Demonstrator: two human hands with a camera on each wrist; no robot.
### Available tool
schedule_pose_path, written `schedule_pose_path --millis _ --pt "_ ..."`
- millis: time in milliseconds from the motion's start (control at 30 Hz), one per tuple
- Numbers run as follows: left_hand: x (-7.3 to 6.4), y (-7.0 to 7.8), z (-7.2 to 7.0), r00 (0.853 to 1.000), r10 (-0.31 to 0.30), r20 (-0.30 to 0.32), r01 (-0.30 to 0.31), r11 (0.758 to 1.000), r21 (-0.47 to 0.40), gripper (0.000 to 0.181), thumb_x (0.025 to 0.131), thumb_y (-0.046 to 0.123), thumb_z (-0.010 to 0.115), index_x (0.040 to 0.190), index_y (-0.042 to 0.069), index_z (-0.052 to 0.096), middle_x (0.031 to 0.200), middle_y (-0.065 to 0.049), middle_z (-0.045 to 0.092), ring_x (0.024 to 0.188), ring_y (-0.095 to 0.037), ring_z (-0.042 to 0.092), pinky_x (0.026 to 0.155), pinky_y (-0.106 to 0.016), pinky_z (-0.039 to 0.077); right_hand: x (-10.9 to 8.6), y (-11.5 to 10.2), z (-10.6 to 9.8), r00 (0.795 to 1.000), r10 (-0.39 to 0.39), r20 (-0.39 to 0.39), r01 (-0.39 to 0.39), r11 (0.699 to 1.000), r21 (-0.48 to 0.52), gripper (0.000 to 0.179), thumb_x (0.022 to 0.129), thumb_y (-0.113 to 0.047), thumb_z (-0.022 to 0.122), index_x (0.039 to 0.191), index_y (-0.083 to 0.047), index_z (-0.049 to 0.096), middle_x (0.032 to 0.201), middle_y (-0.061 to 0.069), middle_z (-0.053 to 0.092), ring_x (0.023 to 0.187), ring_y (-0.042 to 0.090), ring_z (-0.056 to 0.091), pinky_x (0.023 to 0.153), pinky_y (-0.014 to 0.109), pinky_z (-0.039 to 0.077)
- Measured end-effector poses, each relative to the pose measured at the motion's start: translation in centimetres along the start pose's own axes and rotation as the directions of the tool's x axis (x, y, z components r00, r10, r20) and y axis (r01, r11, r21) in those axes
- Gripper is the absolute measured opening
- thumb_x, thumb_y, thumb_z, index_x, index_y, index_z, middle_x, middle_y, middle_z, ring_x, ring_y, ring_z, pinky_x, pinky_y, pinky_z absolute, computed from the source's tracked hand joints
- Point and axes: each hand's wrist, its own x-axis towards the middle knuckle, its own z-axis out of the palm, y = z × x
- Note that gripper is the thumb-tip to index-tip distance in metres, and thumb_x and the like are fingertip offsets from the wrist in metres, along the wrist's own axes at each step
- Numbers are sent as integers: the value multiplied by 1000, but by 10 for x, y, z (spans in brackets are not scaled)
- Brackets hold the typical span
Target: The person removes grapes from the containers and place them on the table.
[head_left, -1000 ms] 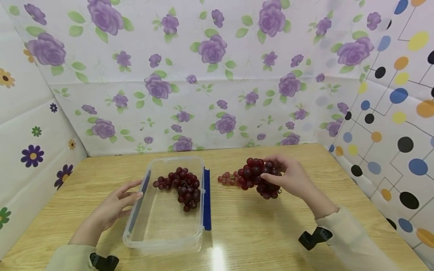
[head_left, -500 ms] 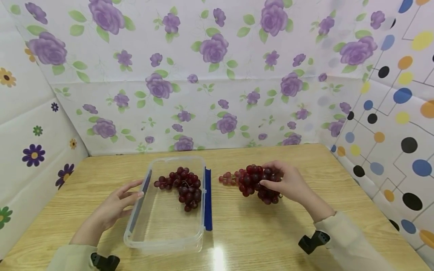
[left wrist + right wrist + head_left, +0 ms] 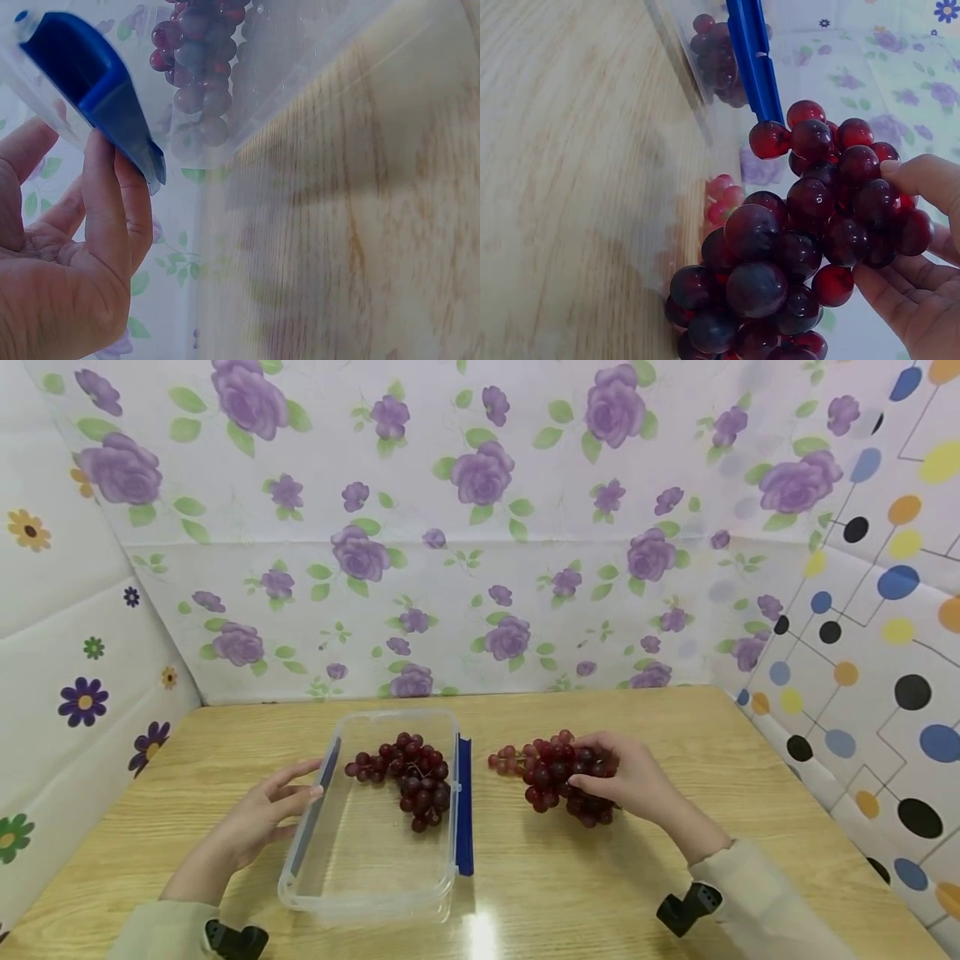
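Since a second ago the right hand (image 3: 628, 781) is lowering its bunch of grapes (image 3: 558, 774) from just above the tabletop (image 3: 585, 877) down onto the wood and drawing it slightly toward the person; the left hand (image 3: 258, 814) is staying put.

Right hand: fingers curling round the right side of the bunch, thumb on its near side, gripping it. In the right wrist view the fingertips (image 3: 919, 176) are pressing on the dark berries.

Left hand: fingers relaxed and nearly straight, tips touching the blue clip (image 3: 315, 802) on the left wall of the plastic box (image 3: 360, 893); not gripping.

The clear box is sitting open on the tabletop, long axis running away from the person, a second blue clip (image 3: 463, 806) on its right wall. A second bunch (image 3: 408, 772) is lying in its far half; the near half is showing bare floor.

The held bunch is lying just right of the box, long axis across the tabletop, thin paler end pointing left toward the box, thick end under the hand.
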Motion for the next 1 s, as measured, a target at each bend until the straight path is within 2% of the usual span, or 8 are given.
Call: schedule_pose_path --millis 433,767,1000 --pt "-2 1 1 1000 -10 0 10 1000 -4 64 94 35 50 147 16 19 137 -20 37 115 -21 45 96 -49 42 4 -1 12 1000 -3 11 3 1000 -9 38 78 -21 74 112 -15 60 108 6 64 87 15 60 68 24 50" --pt "-2 3 2 1000 -9 -10 9 1000 2 65 94 36 50 147 17 19 138 -20 36 121 -27 43 97 -50 41 12 -2 25 999 -18 39 18 1000 6 38 78 -23 74 112 -13 61 106 6 64 86 14 61 71 24 50" --pt "-2 3 2 1000 -12 -14 12 1000 -2 64 94 36 51 147 17 19 138 -20 37 118 -25 45 96 -50 41 15 -4 33 998 -31 48 30 999 24 37 77 -20 74 110 -12 61 103 6 64 86 14 62 70 23 51"
